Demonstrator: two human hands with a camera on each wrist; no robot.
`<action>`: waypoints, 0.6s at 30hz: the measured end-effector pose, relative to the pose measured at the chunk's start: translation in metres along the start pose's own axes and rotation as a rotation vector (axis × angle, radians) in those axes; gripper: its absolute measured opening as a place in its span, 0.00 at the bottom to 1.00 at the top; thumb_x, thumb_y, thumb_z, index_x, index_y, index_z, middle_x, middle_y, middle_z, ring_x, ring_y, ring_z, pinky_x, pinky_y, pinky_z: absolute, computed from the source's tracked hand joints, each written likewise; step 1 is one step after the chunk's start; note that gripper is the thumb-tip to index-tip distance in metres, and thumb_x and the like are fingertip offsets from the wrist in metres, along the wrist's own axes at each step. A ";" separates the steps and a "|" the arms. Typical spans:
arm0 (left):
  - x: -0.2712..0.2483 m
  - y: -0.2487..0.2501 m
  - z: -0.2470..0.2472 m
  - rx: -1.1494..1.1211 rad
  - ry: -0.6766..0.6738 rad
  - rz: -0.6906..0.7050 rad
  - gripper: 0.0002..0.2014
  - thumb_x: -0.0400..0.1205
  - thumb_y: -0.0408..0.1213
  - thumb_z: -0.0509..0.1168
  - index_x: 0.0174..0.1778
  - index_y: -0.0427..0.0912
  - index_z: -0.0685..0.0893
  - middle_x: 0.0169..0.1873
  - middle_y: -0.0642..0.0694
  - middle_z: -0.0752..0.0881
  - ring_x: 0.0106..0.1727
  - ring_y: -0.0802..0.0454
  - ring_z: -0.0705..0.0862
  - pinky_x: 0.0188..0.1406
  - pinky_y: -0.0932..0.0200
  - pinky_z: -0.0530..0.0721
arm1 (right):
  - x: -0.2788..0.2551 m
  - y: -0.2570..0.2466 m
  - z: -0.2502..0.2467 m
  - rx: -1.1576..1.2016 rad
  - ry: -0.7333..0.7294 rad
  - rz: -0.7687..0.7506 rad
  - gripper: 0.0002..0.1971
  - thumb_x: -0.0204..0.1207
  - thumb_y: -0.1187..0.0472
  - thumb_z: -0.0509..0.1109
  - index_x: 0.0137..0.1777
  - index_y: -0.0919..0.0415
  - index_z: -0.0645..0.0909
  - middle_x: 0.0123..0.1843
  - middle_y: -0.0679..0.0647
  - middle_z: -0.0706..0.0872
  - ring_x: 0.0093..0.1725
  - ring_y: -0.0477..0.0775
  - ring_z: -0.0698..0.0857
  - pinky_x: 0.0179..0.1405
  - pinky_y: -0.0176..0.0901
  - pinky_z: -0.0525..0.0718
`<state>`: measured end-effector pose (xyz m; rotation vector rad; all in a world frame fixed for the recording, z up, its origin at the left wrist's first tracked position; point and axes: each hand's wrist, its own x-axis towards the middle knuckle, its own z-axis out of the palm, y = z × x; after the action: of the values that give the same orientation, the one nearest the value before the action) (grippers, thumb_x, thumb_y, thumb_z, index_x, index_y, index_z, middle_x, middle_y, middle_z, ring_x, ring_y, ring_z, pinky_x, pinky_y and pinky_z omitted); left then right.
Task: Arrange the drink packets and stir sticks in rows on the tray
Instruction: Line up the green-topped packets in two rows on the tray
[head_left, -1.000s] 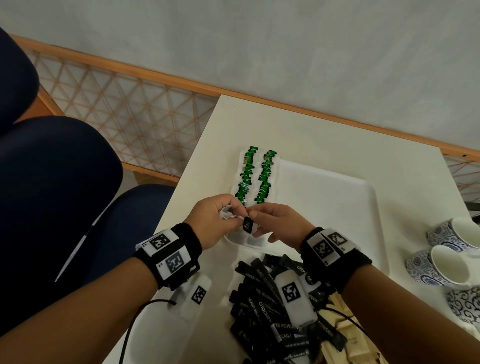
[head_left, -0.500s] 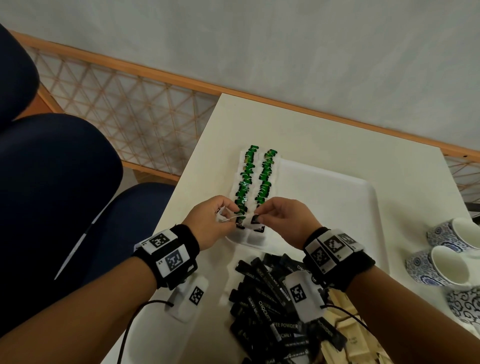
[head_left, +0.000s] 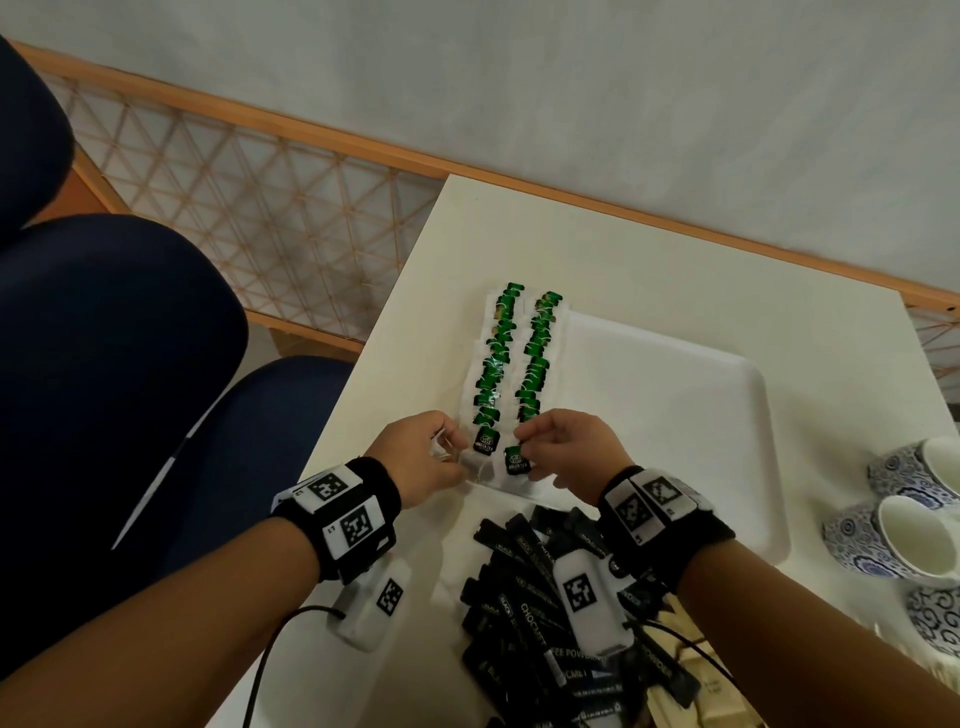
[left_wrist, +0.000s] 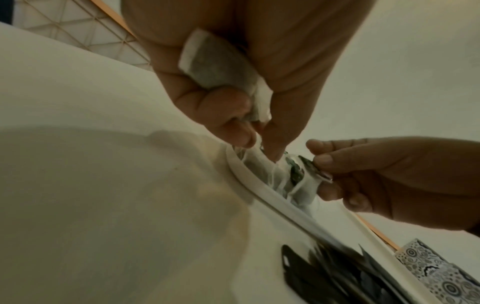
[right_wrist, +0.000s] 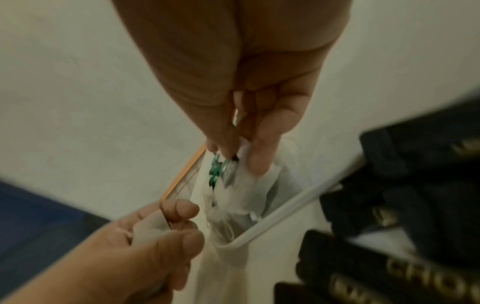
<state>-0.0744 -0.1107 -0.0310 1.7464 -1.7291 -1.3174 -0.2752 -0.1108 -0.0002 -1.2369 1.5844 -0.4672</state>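
A white table (head_left: 649, 270) stands against a pale wall, a wooden lattice rail (head_left: 249, 176) running behind it. At the near left corner of a white tray (head_left: 675, 395), the person's right hand (head_left: 566, 447) pinches a green tea bag tag (head_left: 517, 460) between thumb and fingertips (right_wrist: 257, 156), the white bag hanging below onto the tray. The left hand (head_left: 415, 462), just beside it at the tray's left rim, has its fingers curled round a spare tea bag (left_wrist: 221, 67) held in the palm, while its fingertips (left_wrist: 241, 135) reach down to the bags lying at the corner. Beyond the hands, 2 rows of green-tagged tea bags (head_left: 514, 358) run toward the far edge along the tray's left side, overlapping one another. Both wrists wear black bands with printed square markers. Near the person, a heap of black drink packets (head_left: 540, 613) lies on the table, touching the tray's near rim. At the right edge of the table stand blue-and-white patterned cups (head_left: 904, 509). Dark blue chairs (head_left: 104, 364) sit to the left.
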 end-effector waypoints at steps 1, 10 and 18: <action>0.001 0.001 0.001 0.001 -0.007 -0.004 0.12 0.72 0.34 0.76 0.44 0.52 0.82 0.43 0.57 0.81 0.43 0.56 0.81 0.40 0.64 0.77 | 0.001 0.002 0.000 0.074 0.024 0.057 0.08 0.76 0.70 0.69 0.43 0.55 0.83 0.37 0.54 0.89 0.29 0.48 0.87 0.23 0.32 0.78; 0.003 0.017 0.019 0.089 -0.115 0.064 0.12 0.71 0.49 0.77 0.44 0.52 0.84 0.42 0.54 0.85 0.44 0.55 0.83 0.42 0.60 0.79 | -0.009 0.001 -0.005 0.378 0.006 0.126 0.06 0.76 0.71 0.70 0.46 0.60 0.81 0.38 0.59 0.88 0.29 0.53 0.88 0.21 0.35 0.76; 0.004 0.026 0.027 0.273 -0.190 0.095 0.08 0.77 0.47 0.71 0.39 0.47 0.86 0.40 0.49 0.85 0.43 0.52 0.82 0.43 0.58 0.79 | -0.010 0.013 -0.011 0.224 0.040 0.145 0.05 0.75 0.67 0.73 0.48 0.59 0.81 0.39 0.55 0.88 0.31 0.50 0.86 0.25 0.36 0.77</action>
<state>-0.1116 -0.1096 -0.0259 1.6976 -2.1581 -1.2922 -0.2921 -0.0995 -0.0010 -0.9424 1.5943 -0.5627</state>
